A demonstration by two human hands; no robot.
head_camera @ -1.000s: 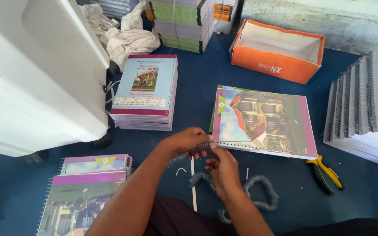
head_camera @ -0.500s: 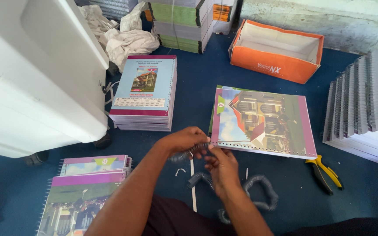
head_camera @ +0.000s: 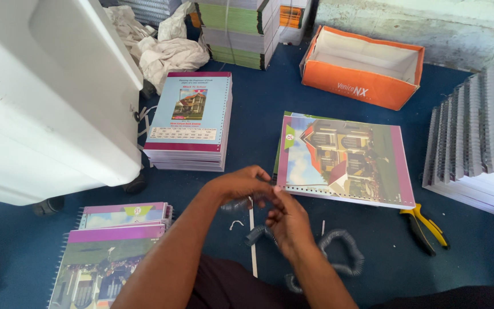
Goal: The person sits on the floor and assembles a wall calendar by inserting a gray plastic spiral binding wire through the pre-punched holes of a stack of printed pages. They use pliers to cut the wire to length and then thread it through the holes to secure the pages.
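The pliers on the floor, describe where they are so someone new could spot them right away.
Start at the punched notebook lying flat on the blue floor, just beyond the person's hands. Off its near right corner lie the pliers. Their yellow and black handles make them the only hand tool among the books and grey coils.

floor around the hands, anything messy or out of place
A few things: short wire offcuts lie loose on the blue floor near the left hand, a grey spiral coil sprawls in a loop by the right hand, and crumpled white cloth is heaped beside the stacks.
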